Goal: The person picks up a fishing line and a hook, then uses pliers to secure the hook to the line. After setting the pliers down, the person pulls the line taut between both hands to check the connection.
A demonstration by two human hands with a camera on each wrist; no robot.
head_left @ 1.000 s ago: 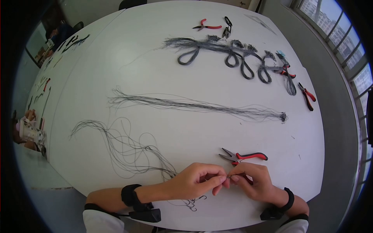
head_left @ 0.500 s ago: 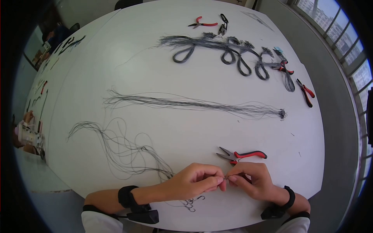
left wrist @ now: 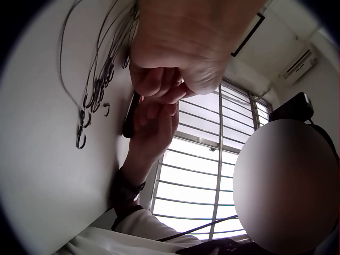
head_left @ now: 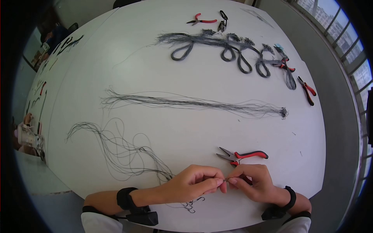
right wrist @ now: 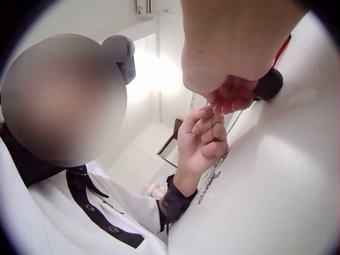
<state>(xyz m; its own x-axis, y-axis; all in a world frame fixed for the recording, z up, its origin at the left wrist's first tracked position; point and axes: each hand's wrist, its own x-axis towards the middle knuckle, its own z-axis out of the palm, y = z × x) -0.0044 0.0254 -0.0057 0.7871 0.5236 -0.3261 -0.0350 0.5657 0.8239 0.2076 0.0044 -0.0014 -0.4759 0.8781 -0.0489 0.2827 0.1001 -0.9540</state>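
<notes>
Close together near the table's front edge, my left hand (head_left: pixel 196 181) and right hand (head_left: pixel 254 181) meet fingertip to fingertip. Between thumb and forefinger, each pinches a tiny dark thin piece (head_left: pixel 226 179), mostly covered by the fingers; I cannot tell its kind. Several fish hooks (head_left: pixel 190 205) lie on the table below my left wrist, and the left wrist view shows the hooks (left wrist: pixel 95 95) on their dark lines. Their loose, looping lines (head_left: pixel 136 149) spread leftward from behind my left hand. Red-and-black pliers (head_left: pixel 250 155) lie just beyond my right hand with jaws apart, partly hidden by it.
A straight bundle of lines (head_left: pixel 186 102) with hooks at its right end crosses mid-table. Farther back lie looped line bundles (head_left: pixel 210 40), red-handled pliers (head_left: pixel 204 20), dark nippers (head_left: pixel 222 21) and more pliers (head_left: pixel 307 91) by the right edge. Another person's hand (head_left: pixel 27 118) shows far left.
Both hands keep their pinch and stay nearly in place, while the left fingers draw in slightly. The head view shifts a little; the things on the table stay put.
</notes>
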